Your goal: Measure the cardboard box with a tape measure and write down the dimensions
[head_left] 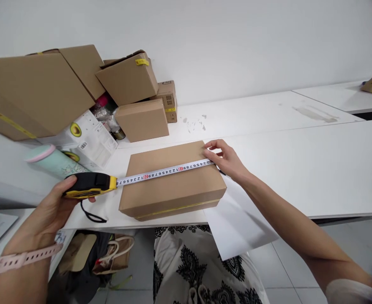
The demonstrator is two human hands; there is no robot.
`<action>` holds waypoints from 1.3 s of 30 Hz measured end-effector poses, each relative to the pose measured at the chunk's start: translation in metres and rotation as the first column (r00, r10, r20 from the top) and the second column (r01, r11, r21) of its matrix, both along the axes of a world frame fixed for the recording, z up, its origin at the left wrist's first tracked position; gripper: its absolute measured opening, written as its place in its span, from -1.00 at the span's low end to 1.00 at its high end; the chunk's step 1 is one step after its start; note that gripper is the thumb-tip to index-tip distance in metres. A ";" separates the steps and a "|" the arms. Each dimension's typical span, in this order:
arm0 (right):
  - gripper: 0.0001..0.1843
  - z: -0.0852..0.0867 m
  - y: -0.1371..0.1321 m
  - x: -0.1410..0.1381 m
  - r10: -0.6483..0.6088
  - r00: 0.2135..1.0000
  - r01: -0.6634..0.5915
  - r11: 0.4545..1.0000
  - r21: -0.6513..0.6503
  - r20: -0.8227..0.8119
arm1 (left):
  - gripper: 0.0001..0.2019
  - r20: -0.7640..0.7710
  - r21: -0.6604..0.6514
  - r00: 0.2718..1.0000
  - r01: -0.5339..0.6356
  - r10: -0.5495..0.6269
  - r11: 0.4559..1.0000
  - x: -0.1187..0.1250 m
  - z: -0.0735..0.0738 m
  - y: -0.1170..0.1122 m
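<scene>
A flat brown cardboard box (173, 190) lies near the front edge of the white table (315, 169). My left hand (51, 207) grips the black and yellow tape measure case (89, 185) just left of the box. The white tape blade (163, 171) runs across the box's top to its right edge. There my right hand (225, 160) pinches the blade's end against the box's far right corner. A pink watch strap circles my left wrist.
Several cardboard boxes (129, 80) are piled at the back left by the wall, with a mint bottle (51, 160) and a white carton (91, 137) in front. A white sheet (239, 223) overhangs the table edge. Bags (110, 253) sit on the floor below.
</scene>
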State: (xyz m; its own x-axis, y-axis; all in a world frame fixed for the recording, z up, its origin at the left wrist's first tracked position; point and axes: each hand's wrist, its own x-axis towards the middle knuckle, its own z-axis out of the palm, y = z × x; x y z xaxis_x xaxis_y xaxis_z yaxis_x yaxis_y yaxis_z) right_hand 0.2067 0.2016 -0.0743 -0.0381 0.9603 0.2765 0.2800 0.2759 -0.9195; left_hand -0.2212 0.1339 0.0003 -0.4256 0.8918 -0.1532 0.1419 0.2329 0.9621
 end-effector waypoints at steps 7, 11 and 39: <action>-0.57 -0.003 0.001 -0.007 0.276 0.961 -0.277 0.957 -0.087 -0.034 | -0.65 0.059 -0.055 0.998 -0.024 0.028 0.998 -0.022 0.005 0.012; -0.57 -0.004 0.001 -0.010 0.279 0.960 -0.280 0.954 -0.108 -0.024 | -0.72 0.108 0.002 0.994 0.023 -0.023 1.000 -0.023 0.000 0.023; -0.60 -0.005 -0.002 -0.013 0.219 0.975 -0.219 0.961 -0.170 -0.022 | -0.67 0.154 0.057 0.974 0.158 -0.165 0.986 -0.029 -0.009 0.038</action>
State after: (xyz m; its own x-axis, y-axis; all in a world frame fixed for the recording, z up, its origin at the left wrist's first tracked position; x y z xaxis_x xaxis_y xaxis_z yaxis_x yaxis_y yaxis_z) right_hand 0.1935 0.1994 -0.0797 -0.2524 0.9614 0.1097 0.2276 0.1691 -0.9590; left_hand -0.2503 0.1714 -0.0086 -0.2493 0.9542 -0.1655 0.0197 0.1759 0.9842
